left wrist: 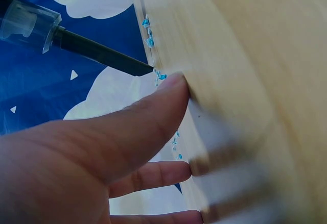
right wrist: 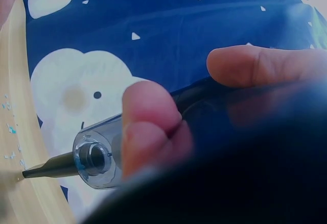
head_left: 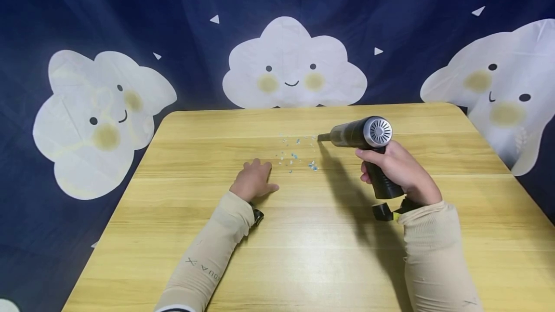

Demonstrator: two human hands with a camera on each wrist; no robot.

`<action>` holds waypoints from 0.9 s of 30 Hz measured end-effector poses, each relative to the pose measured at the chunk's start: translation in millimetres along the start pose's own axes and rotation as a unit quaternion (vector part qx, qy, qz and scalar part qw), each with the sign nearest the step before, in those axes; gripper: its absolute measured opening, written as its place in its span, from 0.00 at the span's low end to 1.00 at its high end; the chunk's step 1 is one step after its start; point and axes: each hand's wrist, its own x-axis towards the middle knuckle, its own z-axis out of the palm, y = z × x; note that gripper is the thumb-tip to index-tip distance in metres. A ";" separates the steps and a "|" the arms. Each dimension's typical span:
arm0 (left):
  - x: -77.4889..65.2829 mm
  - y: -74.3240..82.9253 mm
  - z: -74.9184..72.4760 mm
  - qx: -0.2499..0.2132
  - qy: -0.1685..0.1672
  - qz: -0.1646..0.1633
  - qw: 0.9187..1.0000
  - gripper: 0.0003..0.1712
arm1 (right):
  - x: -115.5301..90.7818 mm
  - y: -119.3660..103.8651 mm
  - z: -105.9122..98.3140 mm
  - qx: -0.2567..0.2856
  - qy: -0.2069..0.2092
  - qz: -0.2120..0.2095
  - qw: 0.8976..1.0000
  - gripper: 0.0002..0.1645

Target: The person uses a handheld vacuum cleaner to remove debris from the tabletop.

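Vacuum [head_left: 352, 133] is aiming at the bits [head_left: 313, 166] on the counter [head_left: 295, 235], my right hand [head_left: 401, 170] gripping it. Left hand [head_left: 253, 180] is resting beside them, fingers spread; I'm thinking one careless sweep there could be scattering bits everywhere.

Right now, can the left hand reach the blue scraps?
Probably yes: the left hand rests beside the scraps, holding nothing, with only bare tabletop between; the black tool points in from their other side.
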 end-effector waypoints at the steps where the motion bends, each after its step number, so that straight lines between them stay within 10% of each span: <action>1: -0.1 0.1 -0.1 0.000 0.000 0.000 1.000 0.39 | 0.2 0.2 0.0 0.001 0.000 0.000 1.000 0.25; 27: 0.0 -0.7 1.2 -0.001 0.003 0.001 1.000 0.38 | 6.5 4.3 1.6 0.023 0.002 0.005 1.000 0.22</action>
